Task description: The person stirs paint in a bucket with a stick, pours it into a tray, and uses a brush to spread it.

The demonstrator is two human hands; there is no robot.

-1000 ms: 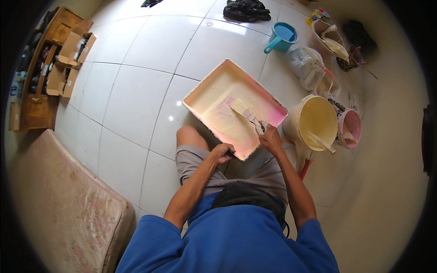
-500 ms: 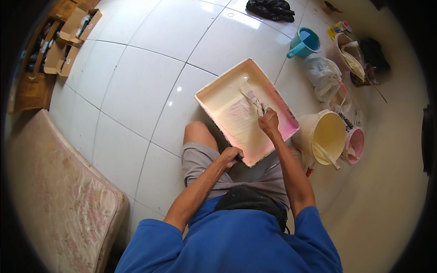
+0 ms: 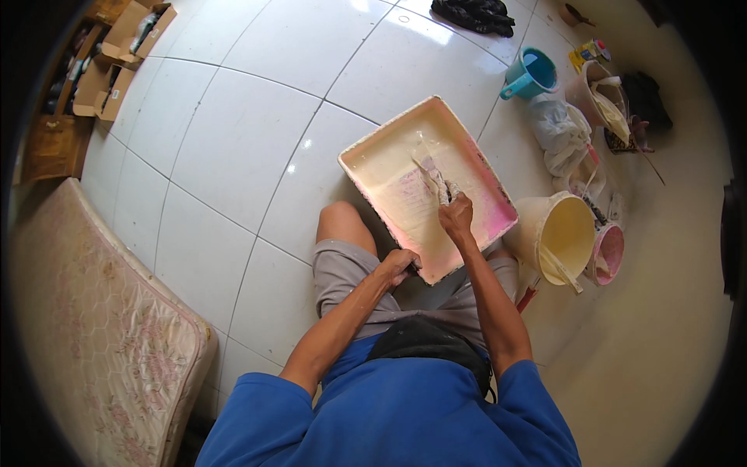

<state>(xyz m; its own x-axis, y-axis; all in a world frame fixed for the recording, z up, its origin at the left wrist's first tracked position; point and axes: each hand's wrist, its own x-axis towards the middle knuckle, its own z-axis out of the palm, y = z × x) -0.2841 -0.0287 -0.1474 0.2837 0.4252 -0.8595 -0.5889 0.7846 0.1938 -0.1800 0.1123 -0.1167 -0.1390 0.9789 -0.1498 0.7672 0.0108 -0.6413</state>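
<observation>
A cream and pink paint tray rests tilted against my knees on the white tile floor. My left hand grips its near edge. My right hand holds a paint brush, whose bristles lie on the tray's inner surface, smeared with cream paint. I sit on the floor in grey shorts and a blue shirt.
A cream bucket with a stir stick and a small pink bucket stand at my right. Further back are a teal jug, a white plastic bag and another bucket. A mattress lies left; cardboard boxes at far left.
My right hand has moved the brush up the tray, away from me. The view has shifted, so the tray and buckets sit lower in the picture.
</observation>
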